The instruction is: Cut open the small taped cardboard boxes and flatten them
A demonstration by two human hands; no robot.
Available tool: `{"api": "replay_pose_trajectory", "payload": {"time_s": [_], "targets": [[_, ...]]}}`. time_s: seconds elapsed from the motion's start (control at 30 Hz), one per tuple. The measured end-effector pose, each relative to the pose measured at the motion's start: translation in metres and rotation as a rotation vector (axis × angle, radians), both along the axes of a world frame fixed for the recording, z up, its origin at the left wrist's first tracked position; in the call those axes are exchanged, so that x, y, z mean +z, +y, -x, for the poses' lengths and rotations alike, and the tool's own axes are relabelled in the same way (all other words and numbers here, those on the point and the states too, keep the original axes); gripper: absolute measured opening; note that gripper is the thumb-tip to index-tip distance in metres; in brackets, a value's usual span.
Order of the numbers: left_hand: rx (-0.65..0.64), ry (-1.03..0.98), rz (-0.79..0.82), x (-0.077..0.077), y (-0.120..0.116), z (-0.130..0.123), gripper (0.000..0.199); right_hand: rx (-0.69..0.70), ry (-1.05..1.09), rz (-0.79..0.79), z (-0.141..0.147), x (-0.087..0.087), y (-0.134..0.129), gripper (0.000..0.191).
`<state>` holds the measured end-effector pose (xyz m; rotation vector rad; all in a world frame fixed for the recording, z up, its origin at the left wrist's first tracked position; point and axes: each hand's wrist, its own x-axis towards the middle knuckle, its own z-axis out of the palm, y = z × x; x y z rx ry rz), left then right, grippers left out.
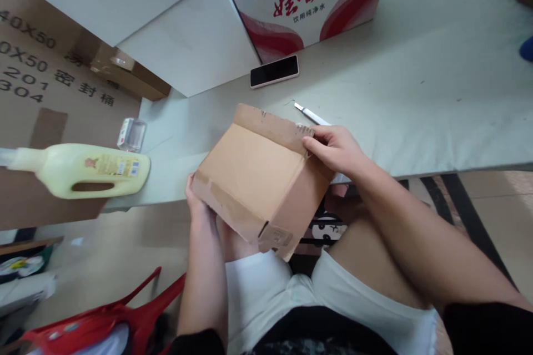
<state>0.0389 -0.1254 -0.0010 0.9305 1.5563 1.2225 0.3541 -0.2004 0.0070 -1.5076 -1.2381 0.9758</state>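
Note:
A brown cardboard box [254, 169] with its flaps partly unfolded is held tilted over the table's front edge and above the lap. My left hand [199, 199] grips its left corner, with most of the fingers hidden beneath the cardboard. At the upper right corner, my right hand [333, 147] pinches the flap between thumb and fingers. Just beyond the right hand lies a slim silver and white cutter [312, 116] on the pale green tablecloth, touched by neither hand.
A phone [275, 71] lies before a red and white carton [308, 5]. White boxes [195, 39] stand at the upper left. A yellow bottle [100, 171] and a small clear case [131, 135] are at the left. Below is a red chair [141, 305].

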Motion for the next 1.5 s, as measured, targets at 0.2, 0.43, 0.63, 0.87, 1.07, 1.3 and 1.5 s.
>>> {"api": "replay_pose_trajectory", "payload": {"time_s": [0.2, 0.43, 0.63, 0.87, 1.07, 1.3, 1.5], "targets": [[-0.126, -0.266, 0.276, -0.005, -0.003, 0.010, 0.040, 0.280, -0.127, 0.167, 0.004, -0.005, 0.004, 0.031], [-0.063, -0.373, 0.008, -0.009, -0.009, 0.021, 0.038, -0.023, -0.264, 0.104, -0.001, -0.013, 0.006, 0.056], [-0.100, -0.328, -0.127, -0.008, 0.006, 0.017, 0.043, 0.220, 0.377, 0.188, -0.003, 0.000, 0.000, 0.037], [-0.199, -0.409, -0.134, -0.005, 0.023, -0.024, 0.048, 0.015, 0.587, 0.196, -0.002, 0.009, -0.013, 0.045], [-0.330, 0.332, -0.286, -0.038, 0.031, -0.031, 0.036, -0.758, 0.375, 0.069, -0.047, 0.023, -0.072, 0.046], [-0.606, 0.972, -0.435, -0.044, 0.021, -0.037, 0.031, -0.972, -0.180, 0.023, -0.108, 0.023, -0.132, 0.032], [-0.592, 1.032, -0.460, -0.045, 0.021, -0.038, 0.031, -1.025, -0.026, -0.027, -0.171, 0.067, -0.021, 0.015]]}}
